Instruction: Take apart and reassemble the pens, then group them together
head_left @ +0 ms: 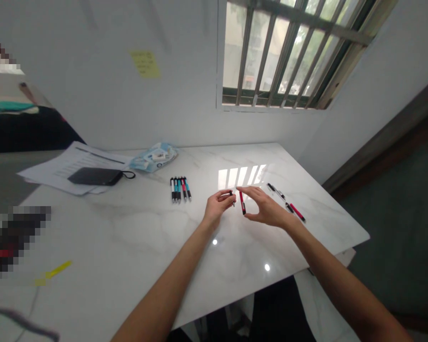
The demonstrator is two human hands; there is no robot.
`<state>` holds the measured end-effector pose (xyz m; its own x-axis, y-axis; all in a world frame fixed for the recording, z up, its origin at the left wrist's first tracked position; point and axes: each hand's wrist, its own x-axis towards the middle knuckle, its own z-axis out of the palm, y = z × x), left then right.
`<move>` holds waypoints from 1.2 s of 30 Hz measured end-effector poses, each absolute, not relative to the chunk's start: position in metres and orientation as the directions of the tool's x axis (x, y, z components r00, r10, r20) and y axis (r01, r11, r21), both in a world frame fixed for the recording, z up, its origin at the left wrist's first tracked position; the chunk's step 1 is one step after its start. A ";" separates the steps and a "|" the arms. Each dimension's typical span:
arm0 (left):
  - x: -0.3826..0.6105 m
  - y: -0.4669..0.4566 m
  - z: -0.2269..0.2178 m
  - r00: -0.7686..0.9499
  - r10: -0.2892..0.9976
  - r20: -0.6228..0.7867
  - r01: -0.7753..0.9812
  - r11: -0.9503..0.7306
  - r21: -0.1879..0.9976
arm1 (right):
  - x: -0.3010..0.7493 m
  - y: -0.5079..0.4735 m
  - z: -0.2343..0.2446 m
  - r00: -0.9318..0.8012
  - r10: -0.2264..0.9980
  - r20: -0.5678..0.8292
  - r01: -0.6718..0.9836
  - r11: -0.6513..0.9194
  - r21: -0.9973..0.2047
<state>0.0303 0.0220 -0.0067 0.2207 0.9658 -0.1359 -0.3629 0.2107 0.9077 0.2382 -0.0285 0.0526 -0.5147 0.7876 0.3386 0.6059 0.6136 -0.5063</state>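
Observation:
My left hand (219, 205) is closed, pinching a short dark pen part (232, 198) with a thin tip pointing down. Just to its right, my right hand (266, 206) holds a red pen barrel (242, 202) lengthwise, thumb at the lower end and fingertips at the upper end. A narrow gap separates the two pieces. Left of my hands, several pens (180, 189) in black, white, blue and red lie side by side in a row. Beyond my right hand lie a black-and-white pen (276, 191), a small black pen part (289, 207) and another red barrel (297, 212).
The white marbled table (135, 237) ends at a wall with a barred window (288, 57). At the back left are papers (74, 161), a black pouch (96, 175) and a blue plastic packet (155, 156). A yellow marker (59, 269) lies at the lower left.

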 end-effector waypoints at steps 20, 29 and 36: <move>0.034 0.014 -0.001 0.306 0.949 -0.083 -0.250 0.164 0.954 | 0.314 -0.017 0.006 -0.325 0.937 0.125 0.868 0.348 -0.353; 0.034 0.012 0.002 0.316 0.947 -0.047 -0.224 0.123 0.967 | 0.284 -0.016 0.017 -0.095 0.976 0.195 0.826 0.187 -0.531; 0.039 0.008 0.000 0.337 0.941 -0.040 -0.199 0.112 0.974 | 0.270 -0.020 0.024 0.061 0.956 0.286 0.489 0.221 -0.844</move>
